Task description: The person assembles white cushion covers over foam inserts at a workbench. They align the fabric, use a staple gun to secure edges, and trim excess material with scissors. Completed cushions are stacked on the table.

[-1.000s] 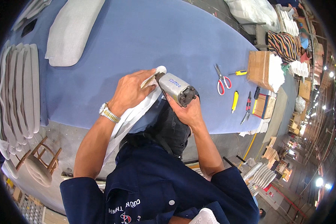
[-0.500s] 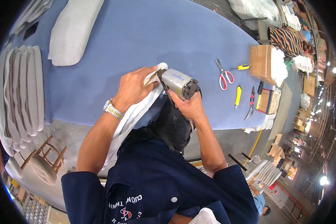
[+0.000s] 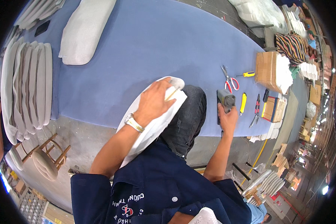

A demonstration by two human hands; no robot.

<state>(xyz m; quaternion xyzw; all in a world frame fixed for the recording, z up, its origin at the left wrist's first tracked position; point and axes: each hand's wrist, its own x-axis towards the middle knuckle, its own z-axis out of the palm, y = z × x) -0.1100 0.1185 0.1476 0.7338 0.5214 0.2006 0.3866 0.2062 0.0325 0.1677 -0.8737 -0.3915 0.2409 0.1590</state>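
Blue cloth covers the long worktop (image 3: 145,41), which is seen from above in a workshop with stacked goods along its far right side. At the near edge of the worktop, a white padded panel (image 3: 153,119) is held down by the left hand (image 3: 155,100), whose fingers are spread flat over the panel's upper end; a metal wristwatch (image 3: 133,122) is worn on that wrist. The panel slopes from the worktop edge down toward the person's lap, beside a knee in dark trousers (image 3: 186,115).

Further right along the same near edge, a grey staple gun (image 3: 225,101) is gripped by the right hand (image 3: 227,119), closed around its body, and the tool rests on the blue cloth. Just beyond it lie red-handled scissors (image 3: 230,80), a yellow-handled screwdriver (image 3: 246,74), a yellow utility knife (image 3: 242,103) and pliers (image 3: 256,110). A cardboard box (image 3: 267,69) stands near the right end of the worktop, with white padding pieces against it.

At the far left corner a grey upholstered cushion (image 3: 86,31) is laid flat, and a row of similar grey panels (image 3: 26,82) is stacked on edge along the left end. A wooden stool frame (image 3: 50,155) is seen on the floor below the near left corner.
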